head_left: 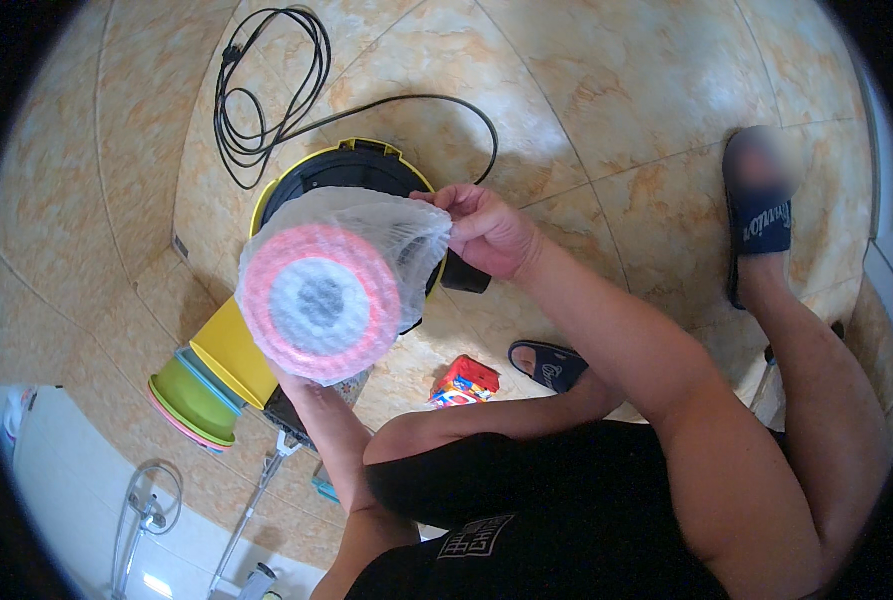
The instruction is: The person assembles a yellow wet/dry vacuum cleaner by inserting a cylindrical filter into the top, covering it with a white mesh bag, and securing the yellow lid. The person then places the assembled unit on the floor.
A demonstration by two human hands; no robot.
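Note:
A round pad (322, 300) with pink, white and grey rings shows through a translucent plastic bag (367, 215). My right hand (492, 228) pinches the bag's gathered edge between thumb and fingers, to the right of the pad. My left hand (302, 385) reaches up from below, its fingers hidden behind the bag and pad. Bag and pad are held above a black round tub with a yellow rim (342, 165), covering much of it. Whether they touch the tub I cannot tell.
A coiled black cable (277, 110) lies on the tiled floor behind the tub. A yellow container (237, 350) and stacked green basins (192, 400) are at the left. A red packet (467, 380) lies near my slippered foot (552, 365). A hand shower (152, 510) is at lower left.

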